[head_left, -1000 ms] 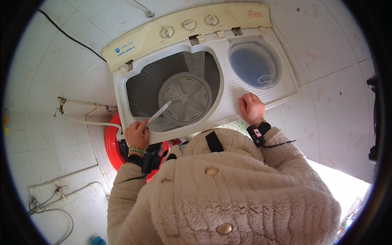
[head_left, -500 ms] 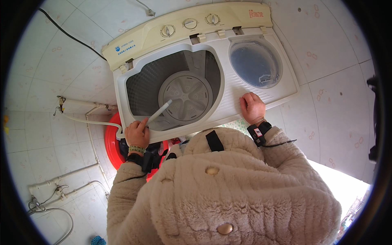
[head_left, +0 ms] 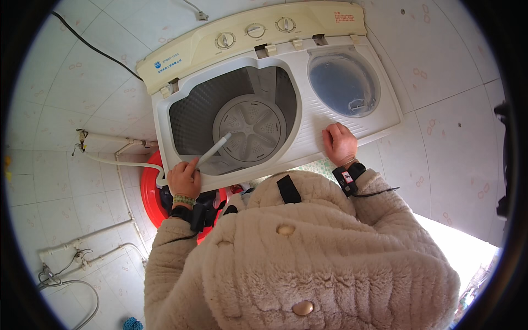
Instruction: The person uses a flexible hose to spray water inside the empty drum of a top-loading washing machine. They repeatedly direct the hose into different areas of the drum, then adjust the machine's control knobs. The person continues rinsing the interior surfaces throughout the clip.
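Note:
My left hand (head_left: 185,179) is closed around a white hose (head_left: 214,150) at the front left rim of a twin-tub washing machine (head_left: 309,129). The hose's free end points into the open wash tub (head_left: 192,118), above the round grey pulsator (head_left: 250,131) at the bottom. I cannot see water coming from it. Curled in on itself, my right hand (head_left: 340,144) rests on the machine's white ribbed top, near the front edge. Behind that hand, the spin side's round clear lid (head_left: 345,83) is down.
At the left wall, a tap (head_left: 82,140) feeds the hose. A red basin (head_left: 151,192) with dark cloth stands under my left arm. Three knobs line the cream control panel (head_left: 256,31). Pipes (head_left: 115,225) run along the tiled left wall.

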Tool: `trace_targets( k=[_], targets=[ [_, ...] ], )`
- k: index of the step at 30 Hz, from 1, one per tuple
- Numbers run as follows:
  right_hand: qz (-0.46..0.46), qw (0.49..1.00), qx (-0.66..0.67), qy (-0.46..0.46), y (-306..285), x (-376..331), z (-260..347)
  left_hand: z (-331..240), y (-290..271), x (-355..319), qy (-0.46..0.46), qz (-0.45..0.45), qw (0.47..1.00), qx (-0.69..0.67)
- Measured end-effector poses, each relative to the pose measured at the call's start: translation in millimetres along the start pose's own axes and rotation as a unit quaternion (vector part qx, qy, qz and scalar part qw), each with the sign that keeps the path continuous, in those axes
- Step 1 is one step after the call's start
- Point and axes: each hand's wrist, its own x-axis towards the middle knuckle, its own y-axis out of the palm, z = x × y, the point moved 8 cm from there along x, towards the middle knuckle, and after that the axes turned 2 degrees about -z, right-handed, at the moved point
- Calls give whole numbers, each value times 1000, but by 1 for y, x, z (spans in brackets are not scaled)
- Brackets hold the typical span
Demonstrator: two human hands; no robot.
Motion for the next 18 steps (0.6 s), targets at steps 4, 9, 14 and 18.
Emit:
trace_targets(
  k=[4, 9, 14, 18],
  targets=[
    [0, 1000, -4, 2, 0, 0, 0, 0, 0, 0, 2, -3, 1000, -1],
    [4, 1000, 2, 9, 1, 0, -1, -2, -2, 1, 9, -15, 1000, 0],
    [1, 1000, 9, 12, 1, 0, -1, -3, -3, 3, 8, -12, 1000, 6],
    [-4, 1000, 11, 5, 0, 0, -1, -5, -5, 2, 11, -19, 1000, 7]
  ],
)
